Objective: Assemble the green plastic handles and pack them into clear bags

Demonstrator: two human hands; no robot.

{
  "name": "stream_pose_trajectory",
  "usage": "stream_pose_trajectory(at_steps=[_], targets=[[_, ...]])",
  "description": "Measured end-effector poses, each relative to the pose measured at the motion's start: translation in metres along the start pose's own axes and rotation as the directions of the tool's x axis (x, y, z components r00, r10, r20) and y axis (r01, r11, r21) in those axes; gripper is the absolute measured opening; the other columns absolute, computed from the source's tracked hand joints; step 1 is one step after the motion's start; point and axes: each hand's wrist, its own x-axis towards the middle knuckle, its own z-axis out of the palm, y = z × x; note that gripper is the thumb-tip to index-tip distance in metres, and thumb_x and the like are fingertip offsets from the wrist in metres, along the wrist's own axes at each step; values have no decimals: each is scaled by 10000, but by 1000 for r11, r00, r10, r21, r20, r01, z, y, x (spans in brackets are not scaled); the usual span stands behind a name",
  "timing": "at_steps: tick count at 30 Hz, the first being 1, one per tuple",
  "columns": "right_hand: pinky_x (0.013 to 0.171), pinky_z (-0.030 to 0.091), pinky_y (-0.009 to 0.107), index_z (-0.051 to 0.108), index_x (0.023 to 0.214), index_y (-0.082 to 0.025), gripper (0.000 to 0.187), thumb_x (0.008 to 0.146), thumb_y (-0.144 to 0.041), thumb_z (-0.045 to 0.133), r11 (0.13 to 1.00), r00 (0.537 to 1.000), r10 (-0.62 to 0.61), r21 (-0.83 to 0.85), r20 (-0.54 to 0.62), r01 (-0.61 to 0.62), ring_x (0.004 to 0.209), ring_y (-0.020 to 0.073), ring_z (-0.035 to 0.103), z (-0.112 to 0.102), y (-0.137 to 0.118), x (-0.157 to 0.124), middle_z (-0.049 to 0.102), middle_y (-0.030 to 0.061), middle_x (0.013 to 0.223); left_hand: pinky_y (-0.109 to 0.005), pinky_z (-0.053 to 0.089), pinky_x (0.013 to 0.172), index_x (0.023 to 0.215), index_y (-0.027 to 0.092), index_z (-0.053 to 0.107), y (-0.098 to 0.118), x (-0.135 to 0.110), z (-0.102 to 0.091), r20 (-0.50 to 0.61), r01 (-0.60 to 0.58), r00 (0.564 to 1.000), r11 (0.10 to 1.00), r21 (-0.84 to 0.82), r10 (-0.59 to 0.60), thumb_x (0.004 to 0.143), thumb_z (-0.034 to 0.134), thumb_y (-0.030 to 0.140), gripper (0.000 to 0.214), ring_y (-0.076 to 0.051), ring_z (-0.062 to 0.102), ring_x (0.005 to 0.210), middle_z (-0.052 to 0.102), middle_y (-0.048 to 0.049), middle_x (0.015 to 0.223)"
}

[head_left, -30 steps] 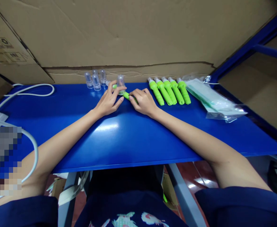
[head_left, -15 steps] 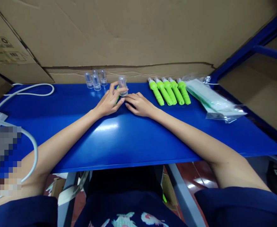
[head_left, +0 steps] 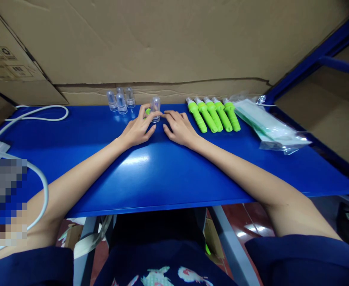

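Observation:
A clear plastic cap (head_left: pixel 156 104) with a domed top stands upright near the back of the blue table. The curled fingers of my left hand (head_left: pixel 137 129) are at it; one finger crosses in front of its lower part. A small bit of a bright green piece (head_left: pixel 147 113) shows between those fingers, mostly hidden, and I cannot tell how firmly it is held. Just to the right, my right hand (head_left: pixel 179 126) lies with fingers stretched out and holds nothing. Its fingertips come close to the left forefinger's tip.
Several clear caps (head_left: pixel 121 104) stand at the back left. Several green tubes (head_left: pixel 212 115) with clear tips lie in a row right of my hands, beside plastic-wrapped packets (head_left: pixel 270 123). A white cable (head_left: pixel 43 174) loops at left. Cardboard (head_left: pixel 168 43) walls the back.
My right hand has drawn slightly right, away from the left one. The clear cap has shifted a little right, and less of the green piece shows below my left fingers.

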Motion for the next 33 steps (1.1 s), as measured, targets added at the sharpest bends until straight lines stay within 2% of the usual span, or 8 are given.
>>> stream_pose_trajectory(at_steps=[5, 9, 11, 14, 18, 24, 29, 33], targets=[[1082, 349, 638, 478, 1481, -30, 565, 987, -296, 419, 952, 957, 264, -130, -122, -279, 1375, 452, 463, 0, 25, 2, 459, 304, 1558, -296, 577, 606, 1468, 228, 459, 6, 0, -3, 10, 92, 996, 993, 80, -93, 1007, 474, 353, 477, -306, 662, 1178, 379, -218, 1552], [1070, 331, 696, 345, 1560, 34, 711, 971, -342, 476, 861, 883, 452, -199, -125, -469, 1405, 497, 420, 6, 52, 2, 351, 373, 1598, -286, 576, 618, 1457, 244, 475, 6, -1, -4, -20, 142, 990, 989, 49, -142, 997, 485, 373, 478, -285, 671, 1142, 385, -194, 1548], [1054, 336, 710, 343, 1561, 43, 736, 980, -387, 481, 826, 854, 506, -219, -120, -520, 1397, 504, 424, 11, 60, 3, 362, 391, 1579, -303, 586, 637, 1462, 243, 477, 6, -1, -4, -10, 157, 988, 987, 45, -157, 992, 483, 365, 486, -293, 664, 1161, 377, -193, 1556], [1055, 321, 730, 407, 1522, 48, 708, 989, -416, 455, 824, 854, 504, -225, -128, -520, 1350, 492, 465, 15, 63, 3, 444, 385, 1521, -345, 600, 668, 1472, 235, 475, 6, 0, -4, 14, 167, 986, 985, 50, -168, 983, 481, 356, 504, -316, 654, 1184, 364, -201, 1564], [1074, 309, 733, 455, 1479, 52, 641, 981, -353, 436, 843, 876, 463, -239, -132, -482, 1302, 478, 501, 14, 58, 3, 519, 365, 1444, -325, 594, 676, 1462, 243, 480, 6, 0, -4, -6, 146, 989, 989, 37, -146, 976, 498, 349, 497, -297, 658, 1179, 374, -192, 1558], [981, 447, 660, 523, 1411, 20, 553, 987, -316, 405, 913, 920, 368, -136, -135, -385, 1252, 472, 508, 11, 56, 2, 564, 341, 1344, -319, 595, 681, 1443, 245, 497, 4, -1, -1, -48, 146, 988, 989, 3, -146, 988, 485, 383, 475, -282, 656, 1153, 387, -180, 1551], [963, 500, 605, 547, 1411, -40, 509, 998, -294, 395, 933, 936, 342, -91, -77, -349, 1210, 437, 540, 7, 49, 2, 608, 290, 1266, -309, 578, 649, 1431, 249, 514, 5, -1, -2, -69, 164, 984, 986, -14, -164, 995, 462, 426, 474, -286, 652, 1141, 414, -176, 1534], [937, 511, 591, 514, 1478, -15, 573, 970, -260, 416, 937, 945, 325, -125, -33, -326, 1163, 439, 570, -2, 34, 2, 622, 295, 1279, -319, 569, 676, 1442, 239, 507, 7, 0, -4, -59, 179, 982, 984, 10, -178, 1003, 448, 441, 487, -288, 672, 1123, 424, -181, 1532]])
